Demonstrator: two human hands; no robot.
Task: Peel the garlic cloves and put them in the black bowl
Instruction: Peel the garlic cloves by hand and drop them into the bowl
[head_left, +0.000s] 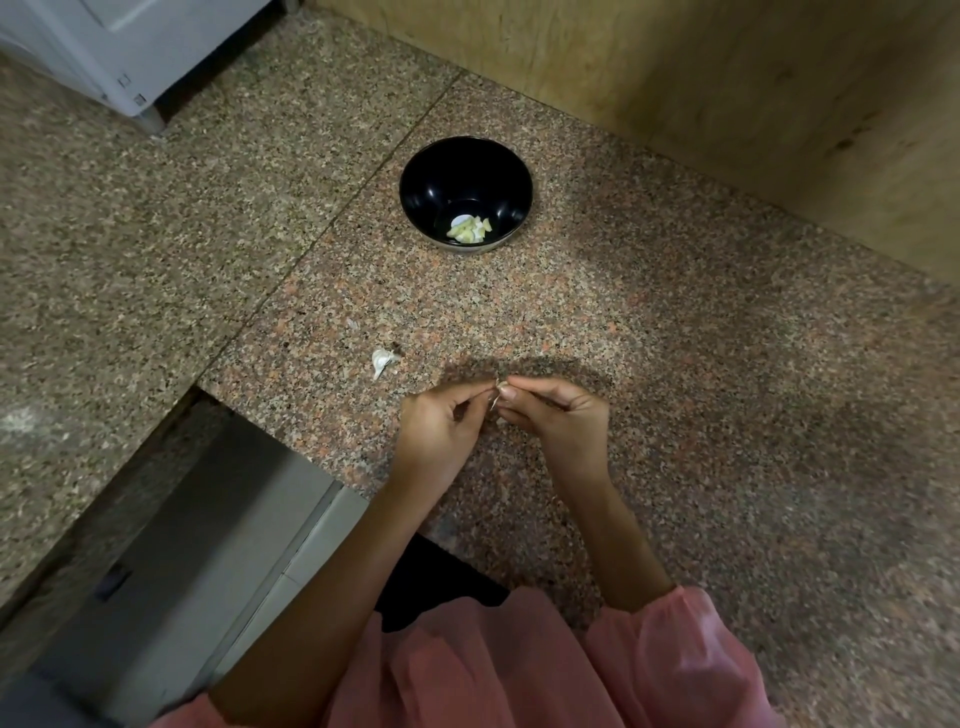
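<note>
Pink sleeves (675, 665) lowest; left hand (441, 426) and right hand (561, 415) pinch one clove (497, 396) mid-frame — peeled pieces (470, 229) already in the black bowl (415, 171).

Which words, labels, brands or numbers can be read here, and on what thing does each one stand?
No text can be read.
Black bowl: no print visible.
White appliance: small marks at its corner, too blurred to read.
Grey panel: a dark patch, perhaps a label, too blurred to read.
</note>
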